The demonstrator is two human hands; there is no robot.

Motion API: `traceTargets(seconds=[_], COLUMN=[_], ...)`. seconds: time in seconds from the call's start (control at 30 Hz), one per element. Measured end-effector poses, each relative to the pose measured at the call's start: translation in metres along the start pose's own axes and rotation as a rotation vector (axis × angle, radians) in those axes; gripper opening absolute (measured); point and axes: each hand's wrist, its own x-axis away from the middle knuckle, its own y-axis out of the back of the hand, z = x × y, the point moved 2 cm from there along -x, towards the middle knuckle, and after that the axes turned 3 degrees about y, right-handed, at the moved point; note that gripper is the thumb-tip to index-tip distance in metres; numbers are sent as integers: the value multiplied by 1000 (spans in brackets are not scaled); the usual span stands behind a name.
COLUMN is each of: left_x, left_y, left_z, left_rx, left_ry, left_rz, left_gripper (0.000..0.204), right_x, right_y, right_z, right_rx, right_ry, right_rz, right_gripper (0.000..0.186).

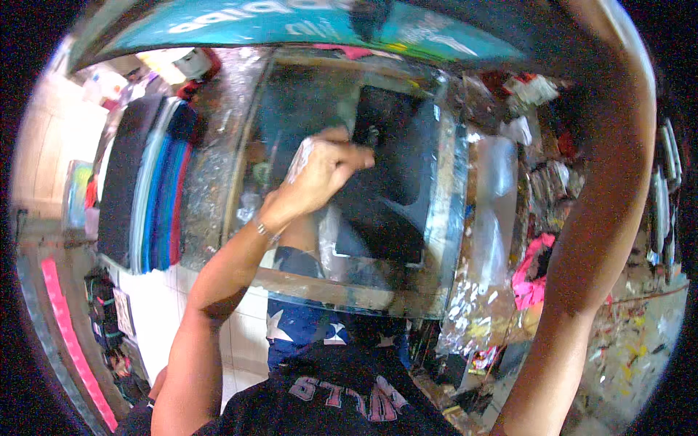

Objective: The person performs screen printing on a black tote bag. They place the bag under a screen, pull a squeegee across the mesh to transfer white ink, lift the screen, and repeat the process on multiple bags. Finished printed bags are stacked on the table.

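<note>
My left hand [323,168] hangs over a glass-topped table [342,291], its fingers curled together and blurred. Something white and crumpled [299,160] shows along its side; I cannot make out what it is. Just right of the hand, a flat black piece [385,232] lies on the table, partly in shadow. My right arm [596,218] stretches up along the right side, and its hand is out of view. Across the top stands a teal panel [334,25] with white lettering in a dark frame, close to where the right arm leads.
On the left sits a stack of folded fabrics [156,189] in black, white, blue and red. To the right lie a clear plastic-like roll [494,207], pink cloth [533,276] and scattered scraps. The floor [632,349] at lower right is paint-spotted.
</note>
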Motion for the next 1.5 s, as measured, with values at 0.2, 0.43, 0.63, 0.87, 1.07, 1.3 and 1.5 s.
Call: traceTargets(seconds=[0.2,0.43,0.63,0.87,1.07,1.3,1.5], left_x=[102,178,225,244,249,280,304], left_y=[132,291,395,519,486,251,213], left_z=[-21,35,118,101,87,93,83], left_rx=[47,86,734,627,147,-607,-829], left_ry=[-28,322,325,159,190,353,309], left_rz=[75,63,-525,-1004,-1319,-984,-761], left_gripper=[20,16,33,47,35,6,18], right_x=[7,12,10,11,12,12,6], right_y=[-10,-30,-32,-45,-50,-42,-39], right_z=[-15,-45,-49,-81,-96,-75,-70], right_rx=[-174,-54,-173,-111,-86,-138,-153], right_ry=[-246,-245,-434,-419,-426,-441,-479], right_rz=[-24,81,188,41,71,140,286], right_gripper=[48,57,51,49,51,52,52])
